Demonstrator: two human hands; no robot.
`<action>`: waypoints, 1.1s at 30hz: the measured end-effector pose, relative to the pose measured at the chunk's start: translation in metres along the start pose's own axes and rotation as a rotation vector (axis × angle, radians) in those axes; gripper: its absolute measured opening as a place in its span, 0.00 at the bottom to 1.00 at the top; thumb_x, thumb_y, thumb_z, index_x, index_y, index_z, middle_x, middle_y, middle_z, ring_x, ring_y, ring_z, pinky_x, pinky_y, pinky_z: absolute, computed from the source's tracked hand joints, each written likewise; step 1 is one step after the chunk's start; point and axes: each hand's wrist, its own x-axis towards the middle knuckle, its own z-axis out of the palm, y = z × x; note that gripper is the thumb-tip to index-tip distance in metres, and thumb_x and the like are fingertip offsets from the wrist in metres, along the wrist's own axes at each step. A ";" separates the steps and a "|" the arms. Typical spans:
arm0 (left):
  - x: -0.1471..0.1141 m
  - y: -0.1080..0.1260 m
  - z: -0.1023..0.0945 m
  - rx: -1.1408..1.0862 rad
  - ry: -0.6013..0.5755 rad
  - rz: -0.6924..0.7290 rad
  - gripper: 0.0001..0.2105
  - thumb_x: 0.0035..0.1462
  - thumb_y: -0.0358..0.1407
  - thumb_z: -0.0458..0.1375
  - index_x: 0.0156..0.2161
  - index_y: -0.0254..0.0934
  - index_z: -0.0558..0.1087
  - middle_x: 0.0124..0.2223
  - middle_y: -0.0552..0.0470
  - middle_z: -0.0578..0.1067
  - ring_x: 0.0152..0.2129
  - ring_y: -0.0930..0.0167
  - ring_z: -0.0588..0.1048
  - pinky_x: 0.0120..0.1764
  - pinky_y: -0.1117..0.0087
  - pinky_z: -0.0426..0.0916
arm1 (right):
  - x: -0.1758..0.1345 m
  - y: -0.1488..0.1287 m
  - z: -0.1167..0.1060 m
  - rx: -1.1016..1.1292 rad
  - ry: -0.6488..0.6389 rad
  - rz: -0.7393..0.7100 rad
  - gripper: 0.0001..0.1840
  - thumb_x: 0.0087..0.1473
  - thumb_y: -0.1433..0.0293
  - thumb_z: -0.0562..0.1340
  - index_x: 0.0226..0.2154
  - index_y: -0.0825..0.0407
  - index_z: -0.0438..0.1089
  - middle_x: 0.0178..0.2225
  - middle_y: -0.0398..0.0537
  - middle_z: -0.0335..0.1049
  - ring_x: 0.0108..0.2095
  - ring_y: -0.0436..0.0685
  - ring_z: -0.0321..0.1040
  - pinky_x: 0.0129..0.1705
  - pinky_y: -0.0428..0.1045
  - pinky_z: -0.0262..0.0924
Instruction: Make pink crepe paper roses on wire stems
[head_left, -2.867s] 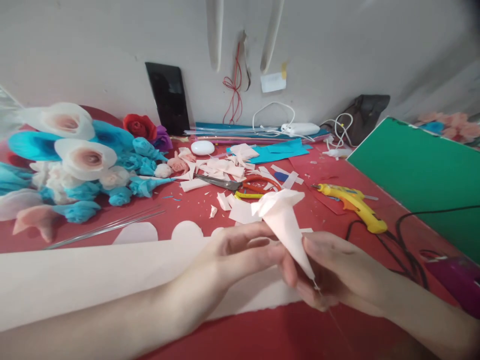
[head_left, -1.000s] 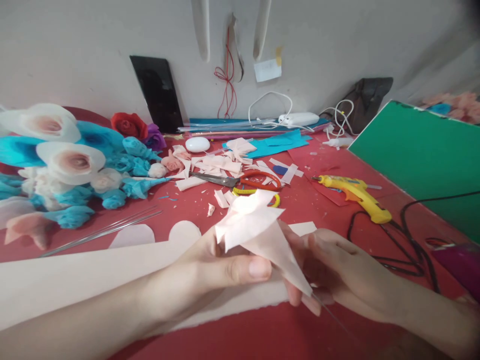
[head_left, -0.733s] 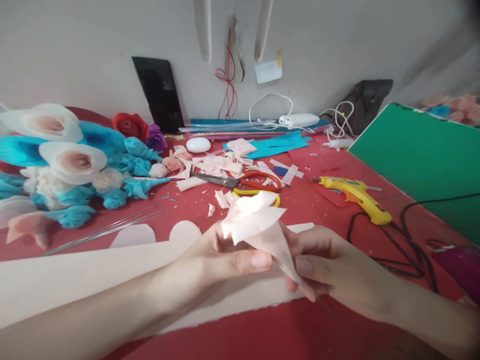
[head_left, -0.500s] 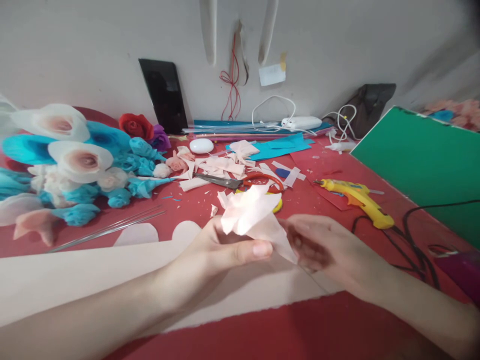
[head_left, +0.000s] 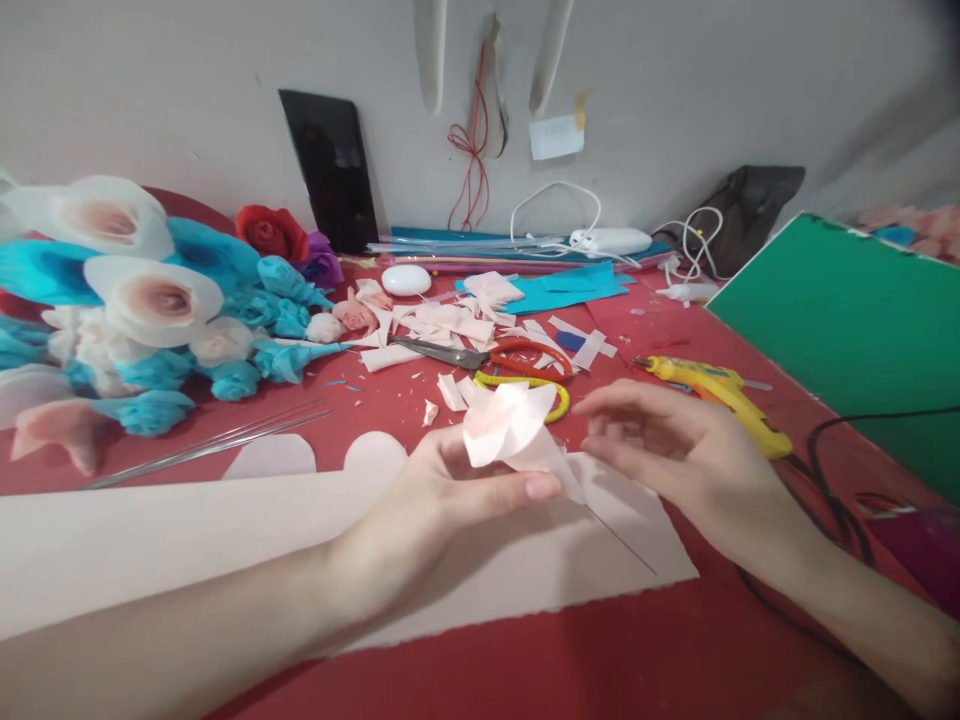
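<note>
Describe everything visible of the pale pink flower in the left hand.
The pale pink flower looks like thin paper: overlapping, uneven-edged petals at the top, narrowing below to a cone. From its lower end a thin, straight wire stem slants down toward the picture's right. It is tilted, gripped by the left hand with the thumb across its side. The right hand is close by, seemingly not touching.

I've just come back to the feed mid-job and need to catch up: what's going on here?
A person's left grip holds a pale pink, cone-shaped paper flower whose thin, straight wire stem points down to the right, seen against a long, pale pink paper sheet. The right grip is open beside the flower, seemingly not touching it. Beyond, metal scissors with red and yellow handles lie by pale pink paper scraps; the right hand partly hides a yellow glue gun.
</note>
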 end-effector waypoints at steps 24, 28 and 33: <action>0.004 -0.003 -0.002 0.172 0.051 0.093 0.04 0.48 0.29 0.62 0.32 0.36 0.77 0.33 0.54 0.79 0.33 0.72 0.76 0.38 0.77 0.69 | -0.017 -0.004 0.012 -0.270 0.010 -0.227 0.04 0.46 0.70 0.64 0.29 0.50 0.69 0.22 0.37 0.67 0.20 0.43 0.61 0.21 0.38 0.56; 0.005 -0.009 -0.005 0.110 0.031 0.103 0.04 0.50 0.31 0.61 0.33 0.36 0.77 0.35 0.53 0.79 0.35 0.70 0.76 0.41 0.72 0.70 | -0.017 -0.006 0.013 -0.228 -0.012 -0.209 0.04 0.45 0.70 0.64 0.28 0.51 0.69 0.20 0.36 0.65 0.19 0.43 0.58 0.19 0.37 0.55; 0.004 -0.008 -0.006 0.164 0.039 0.053 0.04 0.49 0.33 0.62 0.32 0.36 0.77 0.35 0.52 0.79 0.35 0.69 0.76 0.40 0.73 0.70 | -0.014 -0.008 0.012 -0.143 0.006 -0.176 0.03 0.49 0.70 0.61 0.26 0.52 0.68 0.21 0.39 0.67 0.21 0.44 0.62 0.20 0.37 0.56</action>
